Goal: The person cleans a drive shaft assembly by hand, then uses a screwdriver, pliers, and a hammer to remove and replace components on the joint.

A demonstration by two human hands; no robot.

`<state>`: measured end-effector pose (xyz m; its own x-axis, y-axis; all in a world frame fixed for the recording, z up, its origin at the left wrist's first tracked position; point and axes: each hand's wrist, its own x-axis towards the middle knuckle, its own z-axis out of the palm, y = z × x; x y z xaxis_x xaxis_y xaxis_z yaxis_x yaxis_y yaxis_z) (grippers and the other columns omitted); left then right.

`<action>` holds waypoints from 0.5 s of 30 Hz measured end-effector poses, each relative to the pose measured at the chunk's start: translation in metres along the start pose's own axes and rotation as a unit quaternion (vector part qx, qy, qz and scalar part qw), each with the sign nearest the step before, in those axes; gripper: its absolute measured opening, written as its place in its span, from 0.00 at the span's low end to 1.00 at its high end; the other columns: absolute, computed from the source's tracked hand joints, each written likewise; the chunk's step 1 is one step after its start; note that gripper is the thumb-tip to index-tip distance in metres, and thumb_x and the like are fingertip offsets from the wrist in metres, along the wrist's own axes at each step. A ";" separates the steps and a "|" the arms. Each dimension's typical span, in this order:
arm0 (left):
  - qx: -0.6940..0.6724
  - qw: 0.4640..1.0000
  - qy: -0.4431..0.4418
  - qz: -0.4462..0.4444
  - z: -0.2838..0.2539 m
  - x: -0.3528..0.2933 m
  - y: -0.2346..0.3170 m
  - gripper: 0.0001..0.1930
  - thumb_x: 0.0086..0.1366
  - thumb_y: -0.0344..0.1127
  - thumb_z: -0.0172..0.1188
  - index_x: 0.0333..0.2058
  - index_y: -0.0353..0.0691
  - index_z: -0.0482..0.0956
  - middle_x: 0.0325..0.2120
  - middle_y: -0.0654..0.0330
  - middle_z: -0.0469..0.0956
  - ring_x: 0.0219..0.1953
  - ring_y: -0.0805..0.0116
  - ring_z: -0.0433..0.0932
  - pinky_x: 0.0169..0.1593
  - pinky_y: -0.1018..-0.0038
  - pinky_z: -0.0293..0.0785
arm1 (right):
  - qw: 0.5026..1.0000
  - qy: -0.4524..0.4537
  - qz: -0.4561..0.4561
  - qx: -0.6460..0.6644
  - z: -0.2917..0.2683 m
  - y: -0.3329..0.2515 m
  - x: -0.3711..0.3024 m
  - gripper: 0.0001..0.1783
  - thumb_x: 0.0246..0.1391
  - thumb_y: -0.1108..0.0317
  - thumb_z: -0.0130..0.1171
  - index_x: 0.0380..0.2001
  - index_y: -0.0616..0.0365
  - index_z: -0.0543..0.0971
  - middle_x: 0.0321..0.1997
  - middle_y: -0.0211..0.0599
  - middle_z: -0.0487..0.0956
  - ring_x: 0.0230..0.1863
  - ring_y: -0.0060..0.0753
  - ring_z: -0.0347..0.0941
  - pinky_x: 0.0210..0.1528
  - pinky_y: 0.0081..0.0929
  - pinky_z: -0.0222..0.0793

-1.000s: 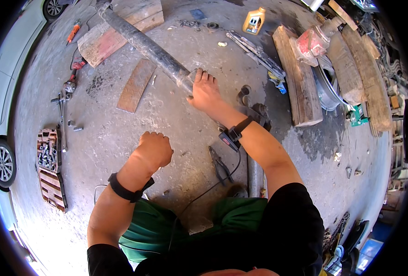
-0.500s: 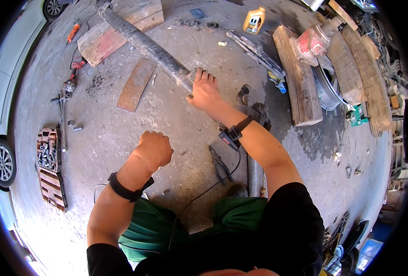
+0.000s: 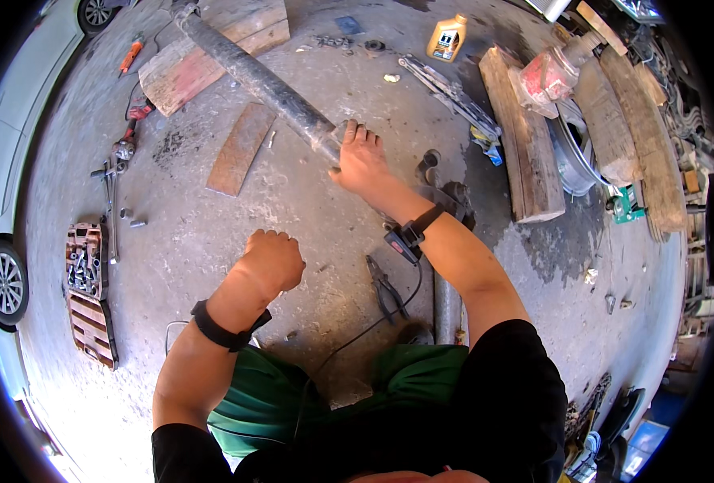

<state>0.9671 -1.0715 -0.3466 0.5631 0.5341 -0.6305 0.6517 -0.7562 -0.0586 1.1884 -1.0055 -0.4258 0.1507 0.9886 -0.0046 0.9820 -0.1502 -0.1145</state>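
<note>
My right hand [image 3: 363, 158] is closed over the near end of a long grey drive shaft [image 3: 260, 84]. The shaft slants away to the far left, its jointed far end by a wide wooden board [image 3: 212, 60]. Closer to me, my left hand [image 3: 272, 262] is a fist above the floor, apart from the shaft; its palm side is hidden. Between my forearms lie dark-handled pliers [image 3: 385, 288] and a thin cable. A second metal tube [image 3: 447, 310] lies partly beneath my right forearm, near dark round parts [image 3: 445, 197].
To the left lie an open socket case [image 3: 89, 294], wrenches [image 3: 112, 201] and a red power tool [image 3: 137, 113]. On the right are a wooden beam [image 3: 522, 137], a red-and-white bucket [image 3: 548, 75] and a wheel rim [image 3: 573, 153]. A yellow oil jug [image 3: 447, 39] stands far ahead.
</note>
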 end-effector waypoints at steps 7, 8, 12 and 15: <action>-0.003 1.000 -0.002 -0.009 0.000 0.000 0.001 0.20 0.68 0.49 0.55 0.46 0.39 0.84 0.47 0.53 0.83 0.52 0.55 0.80 0.56 0.61 0.72 | 1.000 0.002 -0.016 0.022 -0.002 0.001 0.000 0.61 0.45 0.49 0.74 0.68 0.79 0.53 0.63 0.65 0.68 0.63 0.59 0.67 0.66 0.48 0.62; -0.002 1.000 -0.002 -0.008 -0.001 0.000 0.001 0.20 0.68 0.49 0.55 0.46 0.39 0.84 0.47 0.53 0.83 0.52 0.55 0.80 0.56 0.61 0.72 | 1.000 0.002 -0.015 0.022 -0.002 0.002 0.000 0.61 0.45 0.49 0.74 0.68 0.79 0.53 0.63 0.65 0.68 0.63 0.59 0.67 0.66 0.48 0.62; -0.001 1.000 -0.003 -0.003 0.000 0.001 0.001 0.19 0.68 0.48 0.55 0.46 0.39 0.84 0.47 0.53 0.83 0.51 0.55 0.80 0.56 0.61 0.72 | 1.000 0.007 -0.017 0.017 0.002 0.004 0.000 0.60 0.46 0.49 0.74 0.68 0.79 0.53 0.63 0.65 0.68 0.64 0.59 0.67 0.66 0.48 0.62; 0.001 1.000 -0.002 -0.001 0.001 0.001 0.001 0.19 0.68 0.47 0.55 0.46 0.38 0.84 0.46 0.53 0.83 0.51 0.55 0.80 0.56 0.61 0.72 | 1.000 0.005 -0.017 0.015 0.000 0.003 0.000 0.60 0.46 0.49 0.74 0.68 0.79 0.53 0.63 0.64 0.68 0.64 0.59 0.67 0.66 0.48 0.62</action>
<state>0.9675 -1.0720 -0.3476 0.5593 0.5349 -0.6333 0.6524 -0.7553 -0.0618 1.1911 -1.0054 -0.4266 0.1189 0.9929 0.0103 0.9827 -0.1162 -0.1439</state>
